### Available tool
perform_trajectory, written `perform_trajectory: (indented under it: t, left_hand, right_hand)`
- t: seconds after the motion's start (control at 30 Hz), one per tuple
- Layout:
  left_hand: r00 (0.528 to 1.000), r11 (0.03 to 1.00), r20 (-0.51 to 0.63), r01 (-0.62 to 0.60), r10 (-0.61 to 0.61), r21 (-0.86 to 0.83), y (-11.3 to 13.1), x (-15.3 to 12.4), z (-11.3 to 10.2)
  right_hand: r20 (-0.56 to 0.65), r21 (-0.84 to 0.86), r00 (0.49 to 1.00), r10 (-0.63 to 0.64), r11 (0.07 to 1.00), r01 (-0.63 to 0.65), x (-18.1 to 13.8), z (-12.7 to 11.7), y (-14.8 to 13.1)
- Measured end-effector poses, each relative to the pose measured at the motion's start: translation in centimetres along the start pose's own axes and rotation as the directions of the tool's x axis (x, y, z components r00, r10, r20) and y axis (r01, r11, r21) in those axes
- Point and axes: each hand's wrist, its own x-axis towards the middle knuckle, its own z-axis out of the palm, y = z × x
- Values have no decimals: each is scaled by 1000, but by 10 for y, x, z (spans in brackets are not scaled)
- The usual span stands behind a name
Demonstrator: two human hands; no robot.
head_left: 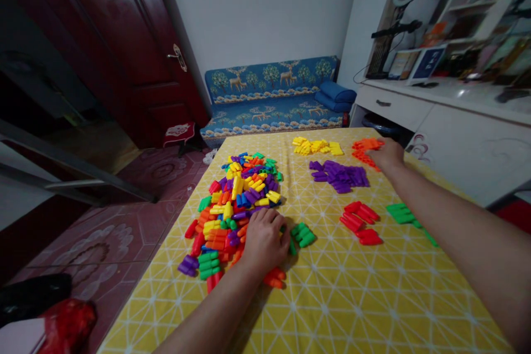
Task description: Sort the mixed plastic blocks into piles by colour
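Orange plastic bullet-shaped blocks [365,145] at the fingers of the right hand [390,156], with no telling whether pinched or loose, purple blocks [338,174] left of those fingers, and a multicoloured heap [228,211] under the left hand's [266,239] curled fingers, with a likewise hidden grip, on the yellow-clothed surface [323,315].

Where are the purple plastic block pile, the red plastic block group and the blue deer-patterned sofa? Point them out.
Purple plastic block pile [341,173], head view: the pile's middle.
Red plastic block group [354,223], head view: on a middle block.
Blue deer-patterned sofa [274,106], head view: its seat.
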Motion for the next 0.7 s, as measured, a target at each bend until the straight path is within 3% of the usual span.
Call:
perform_trajectory:
  t: [0.17, 0.37, 0.43, 0.53, 0.7]
  left_hand:
    - [1000, 1000, 6, 2, -2, 5, 0, 0, -1]
    - [1000, 1000, 7, 6, -6, 6, -1, 0, 0]
    - [1000, 1000, 8, 6, -7, 5, 0, 0, 0]
    - [1000, 1000, 6, 2, -2, 7, 0, 0, -1]
    - [1000, 1000, 12, -2, 2, 23, 0, 0, -1]
  right_hand:
    - [39, 95, 997, -69, 993, 65, -13, -5, -5]
    - [176, 380, 938, -298, 900, 215, -108, 13, -2]
    - [329, 457, 869, -369, 868, 195, -148, 11, -5]
    - [551, 418, 710, -439, 881, 220, -200, -1, -16]
    - [668, 331, 496, -554, 819, 469, -250, -16, -44]
